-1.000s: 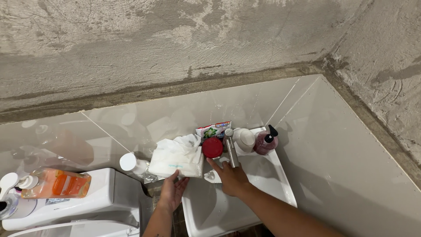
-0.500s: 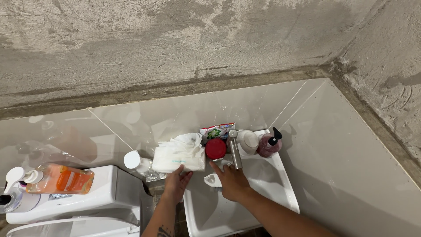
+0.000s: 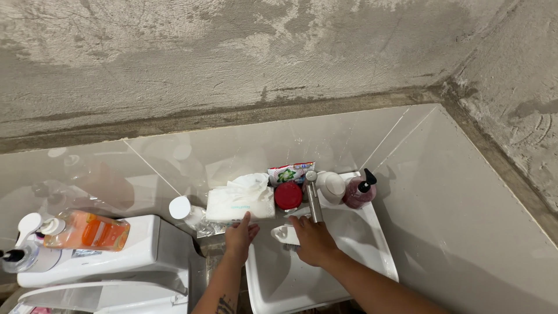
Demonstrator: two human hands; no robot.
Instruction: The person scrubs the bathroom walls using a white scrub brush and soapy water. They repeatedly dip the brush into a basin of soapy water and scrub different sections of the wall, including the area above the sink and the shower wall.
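Note:
My left hand [image 3: 240, 238] presses its fingertips against the front of a white tissue pack [image 3: 241, 201] that stands on the back left corner of a white sink [image 3: 372, 244]. My right hand [image 3: 312, 240] lies spread over the sink rim just below the steel tap [image 3: 314, 196], beside a small white object [image 3: 281, 234] on the rim. Whether it touches that object I cannot tell. A red round lid [image 3: 288, 195] sits between the tissue pack and the tap.
Behind the tap stand a white jar [image 3: 330, 186], a dark red pump bottle [image 3: 358, 191] and a small sachet [image 3: 289, 172]. A white-capped clear bottle [image 3: 187, 213] sits left of the sink. An orange soap bottle [image 3: 87, 231] lies on the toilet tank [image 3: 116, 256].
My left hand has pushed the tissue pack back toward the tiled wall. My right hand has slid slightly down along the sink rim.

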